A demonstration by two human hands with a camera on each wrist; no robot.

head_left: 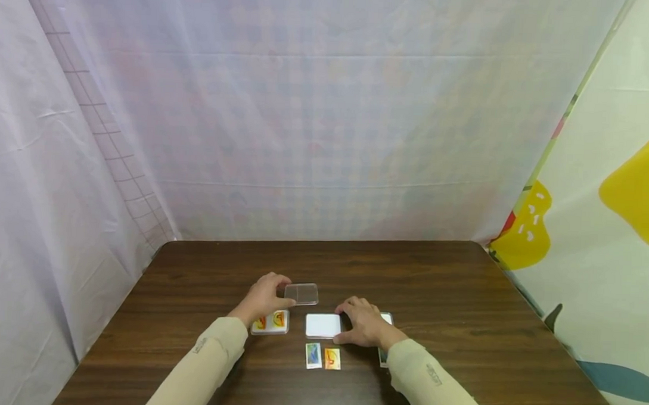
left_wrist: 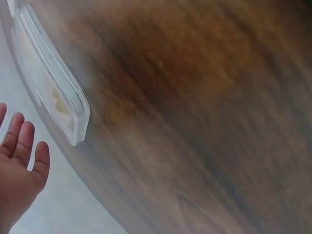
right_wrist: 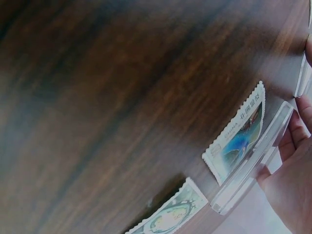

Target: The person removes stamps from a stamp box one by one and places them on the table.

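In the head view my left hand (head_left: 264,297) holds a clear plastic lid (head_left: 302,294) by its left end, thumb at the near edge, fingers at the far edge. Below that hand lies a clear case (head_left: 269,328) containing two orange-and-yellow stamps. My right hand (head_left: 367,323) grips the right end of a flat clear case with a white insert (head_left: 320,326) on the table. Just in front of it lie a blue-green stamp (head_left: 313,355) and an orange stamp (head_left: 332,358). In the left wrist view the left hand (left_wrist: 22,165) shows spread fingers, without the lid visible.
Another case (head_left: 387,318) is partly hidden behind the right hand, with a stamp (head_left: 383,358) beside the right sleeve. The right wrist view shows a blue stamp (right_wrist: 239,139) and a pale green stamp (right_wrist: 173,214) near a case edge (right_wrist: 253,161). The brown table (head_left: 461,291) meets white curtains.
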